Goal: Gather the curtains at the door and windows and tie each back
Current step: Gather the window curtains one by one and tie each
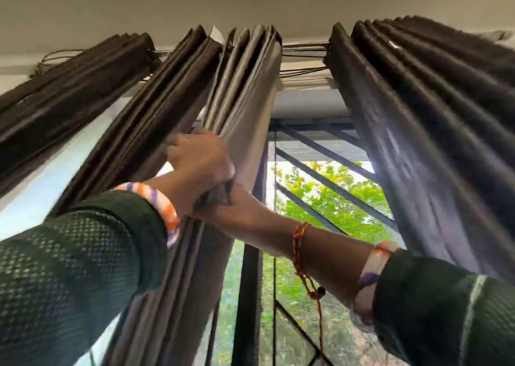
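gathering step, middle curtain (245, 92).
left hand (199, 161) and right hand (237, 208) clutch bunched pleats; next, probably needs a tie.

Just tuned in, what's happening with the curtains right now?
A person is reaching up with both hands and bunching the middle curtain into a bundle. The left hand grips the folds from the left, and the right hand holds the same folds just below it. The curtain on the right hangs loose, and the window shows between the two. No tie is visible on any curtain yet.
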Tool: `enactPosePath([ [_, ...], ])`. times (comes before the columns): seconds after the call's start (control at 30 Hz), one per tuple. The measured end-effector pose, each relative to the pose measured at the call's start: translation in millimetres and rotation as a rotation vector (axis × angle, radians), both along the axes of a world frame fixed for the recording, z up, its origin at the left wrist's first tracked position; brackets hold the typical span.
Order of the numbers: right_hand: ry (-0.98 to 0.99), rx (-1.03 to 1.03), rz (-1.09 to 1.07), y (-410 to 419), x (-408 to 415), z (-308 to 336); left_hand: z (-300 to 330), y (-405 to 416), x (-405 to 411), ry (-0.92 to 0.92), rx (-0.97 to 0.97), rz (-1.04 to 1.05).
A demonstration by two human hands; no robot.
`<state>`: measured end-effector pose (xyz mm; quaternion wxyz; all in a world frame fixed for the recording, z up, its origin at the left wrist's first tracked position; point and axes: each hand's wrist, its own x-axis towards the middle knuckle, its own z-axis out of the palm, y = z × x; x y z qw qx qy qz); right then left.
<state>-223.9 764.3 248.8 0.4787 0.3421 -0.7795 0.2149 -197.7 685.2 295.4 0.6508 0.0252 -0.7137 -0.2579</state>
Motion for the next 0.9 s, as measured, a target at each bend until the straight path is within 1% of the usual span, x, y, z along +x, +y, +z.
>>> enactPosePath([
  [0.03, 0.025, 0.048, -0.045, 12, 8, 1, 1, 5, 2, 0.028, 0.018, 0.053],
  [0.1, 0.143, 0.103, -0.170, 45, 26, 7, 1, 26, 6, 0.090, -0.053, 0.119],
  [0.17, 0.293, 0.117, -0.386, 78, 53, 10, 3, 47, 18, 0.183, -0.146, 0.086],
  [0.27, 0.546, 0.137, -0.687, 127, 93, 20, 3, 94, 38, 0.265, -0.300, -0.145],
  [0.33, 0.665, 0.097, -0.861, 158, 120, 27, 1, 127, 49, 0.280, -0.355, -0.290],
  [0.4, 0.740, 0.018, -0.935, 190, 143, 33, -1, 160, 61, 0.282, -0.365, -0.528],
  [0.47, 0.752, -0.066, -0.953, 218, 163, 37, -4, 190, 75, 0.307, -0.354, -0.768],
  [0.5, 0.742, -0.108, -0.956, 232, 173, 38, -6, 203, 82, 0.328, -0.350, -0.828],
  [0.57, 0.653, -0.182, -0.988, 258, 188, 39, -6, 222, 93, 0.321, -0.349, -0.850],
  [0.63, 0.516, -0.238, -1.033, 277, 197, 38, -2, 236, 98, 0.283, -0.369, -0.767],
  [0.67, 0.431, -0.259, -1.020, 285, 201, 36, 1, 242, 100, 0.261, -0.380, -0.708],
  [0.73, 0.214, -0.289, -0.882, 295, 202, 30, 4, 252, 104, 0.209, -0.352, -0.657],
  [0.8, 0.009, -0.295, -0.713, 299, 196, 22, 2, 260, 109, 0.130, -0.292, -0.719],
  [0.83, -0.042, -0.273, -0.661, 299, 192, 19, -1, 264, 111, 0.100, -0.270, -0.765],
  [0.9, -0.045, -0.206, -0.588, 291, 184, 13, -5, 269, 114, 0.059, -0.231, -0.855],
])
